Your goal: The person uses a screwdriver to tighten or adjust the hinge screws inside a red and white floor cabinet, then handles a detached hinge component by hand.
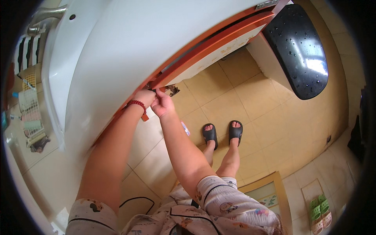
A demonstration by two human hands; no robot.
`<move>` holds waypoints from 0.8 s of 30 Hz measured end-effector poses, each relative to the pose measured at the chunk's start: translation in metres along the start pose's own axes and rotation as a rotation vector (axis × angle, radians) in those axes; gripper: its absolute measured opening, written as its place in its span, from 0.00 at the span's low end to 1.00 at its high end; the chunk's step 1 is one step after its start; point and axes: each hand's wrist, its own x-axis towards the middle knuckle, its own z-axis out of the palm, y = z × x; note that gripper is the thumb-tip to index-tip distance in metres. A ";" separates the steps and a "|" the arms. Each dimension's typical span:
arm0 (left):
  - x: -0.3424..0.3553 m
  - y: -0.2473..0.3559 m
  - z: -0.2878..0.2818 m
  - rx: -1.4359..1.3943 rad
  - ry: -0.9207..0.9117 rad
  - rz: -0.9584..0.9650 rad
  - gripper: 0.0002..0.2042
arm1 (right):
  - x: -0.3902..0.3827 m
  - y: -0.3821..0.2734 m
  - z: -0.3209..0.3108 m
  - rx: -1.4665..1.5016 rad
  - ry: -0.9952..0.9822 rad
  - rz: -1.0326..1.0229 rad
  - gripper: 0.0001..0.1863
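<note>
- The left hand [145, 97] is a little off the middle of the view, toward ten o'clock, at the lower end of the orange-edged door [213, 49] under the sink [117, 43]. Its fingers are curled inward; their tips are hidden, so I cannot tell what they hold.
- The right hand [163, 104] is just beside it at three o'clock, thumb raised along the door's end. Its other fingers are bent out of sight, and I cannot tell whether they grip anything.
- The door runs from the hands toward one o'clock, with a dark gap along its upper edge and a pale, patterned face.
- A red bracelet [137, 102] circles the left wrist.
- A dark, ragged piece [174, 90] shows near the right hand, toward two o'clock from it; what it is stays unclear.
- An orange bit [145, 117] shows just below the left hand, at six o'clock.
- The sink spreads toward eleven o'clock, with a metal tap [49, 13] at ten and a mesh rack [36, 117] at nine.
- At two o'clock is a black lid [297, 55] dotted with water drops.
- Both feet, in dark slippers [210, 135], stand on the tiled floor [250, 105] toward four o'clock from the middle.
- Farther out at four o'clock is a pair of green and pink clogs [315, 209], with a tan-framed panel [285, 199] nearer five.
- A black cord [145, 197] curves at seven o'clock, between the forearms.
</note>
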 end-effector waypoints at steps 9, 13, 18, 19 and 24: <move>0.023 -0.033 0.019 -0.606 0.080 0.000 0.09 | -0.011 0.006 0.002 -0.194 0.033 -0.153 0.06; 0.028 -0.014 0.028 -1.071 0.079 -0.250 0.05 | -0.016 0.001 0.018 -0.308 0.101 -0.158 0.07; 0.014 -0.019 0.029 -0.286 0.351 0.305 0.11 | 0.002 -0.012 0.006 -0.284 0.127 -0.102 0.05; -0.012 -0.002 0.031 0.101 0.511 0.569 0.12 | -0.001 -0.029 0.001 -0.296 0.115 -0.118 0.05; 0.007 -0.044 0.027 0.385 0.433 0.876 0.10 | -0.008 -0.006 0.001 -0.296 0.027 -0.174 0.05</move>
